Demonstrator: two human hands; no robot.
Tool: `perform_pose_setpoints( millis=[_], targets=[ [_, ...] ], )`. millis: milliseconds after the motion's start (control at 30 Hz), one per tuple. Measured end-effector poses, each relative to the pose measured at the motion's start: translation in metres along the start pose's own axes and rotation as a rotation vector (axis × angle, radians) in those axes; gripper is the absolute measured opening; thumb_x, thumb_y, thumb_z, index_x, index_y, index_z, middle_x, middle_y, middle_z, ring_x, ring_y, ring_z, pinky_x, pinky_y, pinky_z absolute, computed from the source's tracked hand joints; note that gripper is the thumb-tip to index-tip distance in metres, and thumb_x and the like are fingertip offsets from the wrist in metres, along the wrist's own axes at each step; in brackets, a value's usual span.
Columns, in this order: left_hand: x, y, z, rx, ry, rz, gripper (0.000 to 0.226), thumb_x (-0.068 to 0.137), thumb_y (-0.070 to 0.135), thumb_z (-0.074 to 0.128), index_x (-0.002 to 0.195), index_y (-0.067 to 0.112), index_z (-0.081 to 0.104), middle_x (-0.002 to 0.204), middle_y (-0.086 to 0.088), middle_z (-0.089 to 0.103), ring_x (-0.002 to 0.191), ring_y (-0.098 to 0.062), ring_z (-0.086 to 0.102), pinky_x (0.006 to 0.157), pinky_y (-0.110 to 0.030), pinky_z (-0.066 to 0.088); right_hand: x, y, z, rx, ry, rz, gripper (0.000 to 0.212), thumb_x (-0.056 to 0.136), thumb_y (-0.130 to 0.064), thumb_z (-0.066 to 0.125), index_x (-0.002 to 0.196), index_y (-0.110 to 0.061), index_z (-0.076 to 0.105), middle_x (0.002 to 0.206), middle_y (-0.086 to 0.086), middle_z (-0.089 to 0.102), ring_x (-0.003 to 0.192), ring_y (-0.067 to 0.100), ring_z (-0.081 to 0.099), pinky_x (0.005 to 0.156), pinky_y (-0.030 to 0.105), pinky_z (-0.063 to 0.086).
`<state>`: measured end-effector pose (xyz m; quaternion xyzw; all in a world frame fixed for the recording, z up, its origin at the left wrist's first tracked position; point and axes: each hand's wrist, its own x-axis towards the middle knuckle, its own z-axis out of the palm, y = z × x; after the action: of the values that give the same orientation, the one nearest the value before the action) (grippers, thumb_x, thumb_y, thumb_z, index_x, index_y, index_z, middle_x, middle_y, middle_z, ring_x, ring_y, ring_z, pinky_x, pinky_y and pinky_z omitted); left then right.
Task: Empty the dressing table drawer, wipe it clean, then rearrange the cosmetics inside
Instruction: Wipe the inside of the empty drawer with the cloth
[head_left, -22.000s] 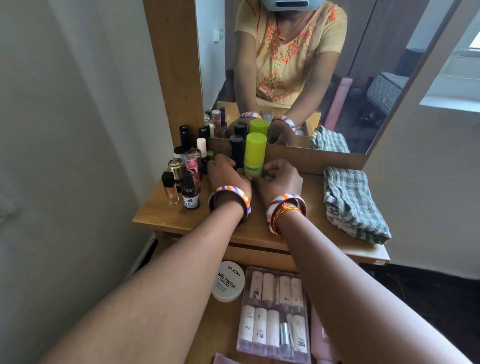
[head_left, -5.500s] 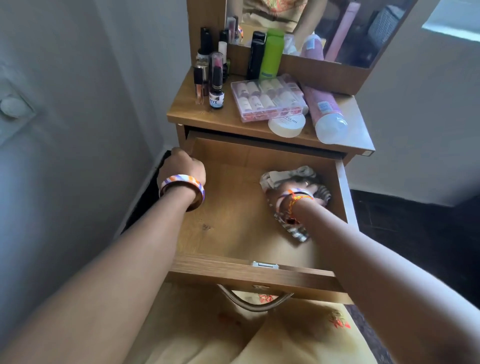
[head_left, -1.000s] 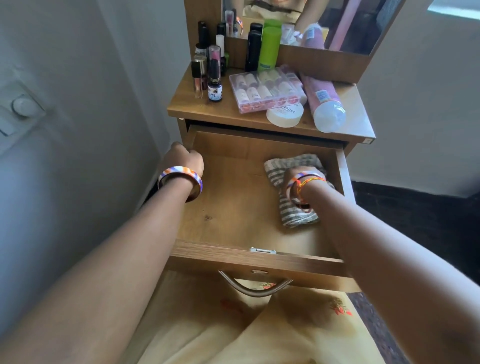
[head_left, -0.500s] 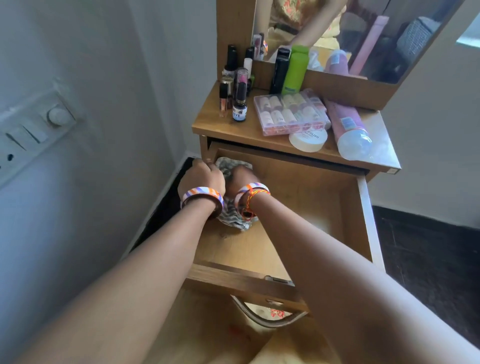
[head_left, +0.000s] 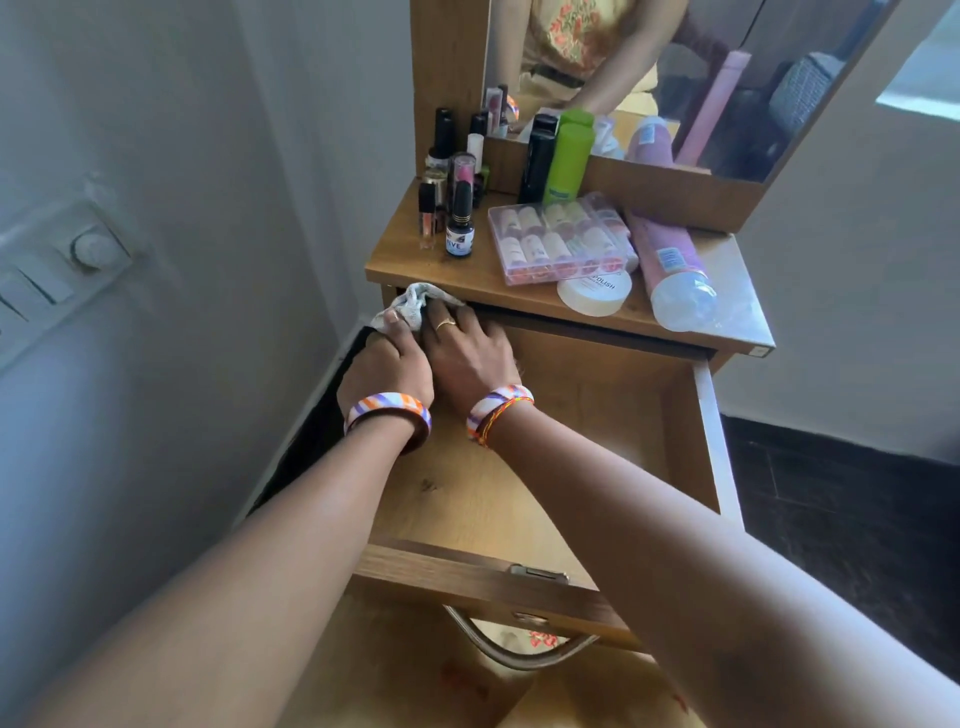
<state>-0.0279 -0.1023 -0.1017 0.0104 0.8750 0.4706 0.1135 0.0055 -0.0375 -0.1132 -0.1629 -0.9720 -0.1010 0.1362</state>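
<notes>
The wooden drawer (head_left: 705, 441) is pulled out and bare inside. A grey checked cloth (head_left: 418, 305) is bunched in its far left corner, just under the tabletop edge. My left hand (head_left: 387, 366) grips the cloth's left side, a finger curled over it. My right hand (head_left: 470, 353) lies beside it with fingers stretched onto the cloth; their tips are hidden. The cosmetics stand on the tabletop (head_left: 467, 275): a clear case of small bottles (head_left: 561, 239), a white nail polish jar (head_left: 595, 295), a pink bottle (head_left: 670, 265) lying down, and a green bottle (head_left: 569, 161).
Several small bottles (head_left: 452, 208) and a black bottle (head_left: 535, 161) crowd the tabletop's back left by the mirror (head_left: 701, 78). A wall with a switch plate (head_left: 78, 260) runs close on the left. The drawer's metal handle (head_left: 514, 652) is near my lap.
Over the last second the cloth moved from the drawer's right side to its far left corner. My left hand left the drawer edge and joined the right on the cloth.
</notes>
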Motion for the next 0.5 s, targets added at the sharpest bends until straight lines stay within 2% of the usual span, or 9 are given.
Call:
perform_pose_setpoints(
  millis=[67, 233, 367, 500],
  targets=[
    [-0.002, -0.001, -0.003, 0.091, 0.005, 0.044, 0.067, 0.1, 0.043, 0.012, 0.12, -0.004, 0.056, 0.128, -0.025, 0.056, 0.119, -0.039, 0.051, 0.101, -0.042, 0.036, -0.001, 0.001, 0.003, -0.057, -0.022, -0.021, 0.035, 0.077, -0.017, 0.041, 0.084, -0.017, 0.076, 0.086, 0.002, 0.073, 0.06, 0.023, 0.063, 0.046, 0.024, 0.042],
    [0.0, -0.003, -0.003, 0.17, 0.006, 0.093, 0.068, 0.1, 0.045, 0.011, 0.115, -0.002, 0.057, 0.122, -0.024, 0.06, 0.113, -0.039, 0.055, 0.095, -0.043, 0.038, -0.011, 0.032, -0.008, -0.153, 0.019, -0.047, 0.027, 0.073, -0.009, 0.046, 0.068, -0.017, 0.071, 0.065, 0.001, 0.067, 0.043, 0.018, 0.058, 0.038, 0.021, 0.04],
    [0.005, -0.005, -0.002, 0.168, 0.014, 0.098, 0.069, 0.099, 0.048, 0.011, 0.109, -0.001, 0.059, 0.116, -0.023, 0.062, 0.108, -0.04, 0.057, 0.093, -0.044, 0.041, -0.033, 0.077, -0.011, -0.259, 0.051, -0.058, 0.027, 0.072, -0.006, 0.045, 0.065, -0.018, 0.068, 0.059, 0.002, 0.064, 0.037, 0.017, 0.054, 0.034, 0.018, 0.037],
    [0.004, -0.004, -0.002, 0.196, 0.009, 0.104, 0.07, 0.099, 0.047, 0.011, 0.112, -0.003, 0.057, 0.119, -0.025, 0.06, 0.111, -0.041, 0.055, 0.095, -0.045, 0.039, -0.062, 0.114, -0.012, -0.388, -0.009, 0.037, 0.031, 0.07, -0.004, 0.042, 0.062, -0.017, 0.068, 0.055, 0.002, 0.063, 0.039, 0.019, 0.054, 0.039, 0.017, 0.038]
  ],
)
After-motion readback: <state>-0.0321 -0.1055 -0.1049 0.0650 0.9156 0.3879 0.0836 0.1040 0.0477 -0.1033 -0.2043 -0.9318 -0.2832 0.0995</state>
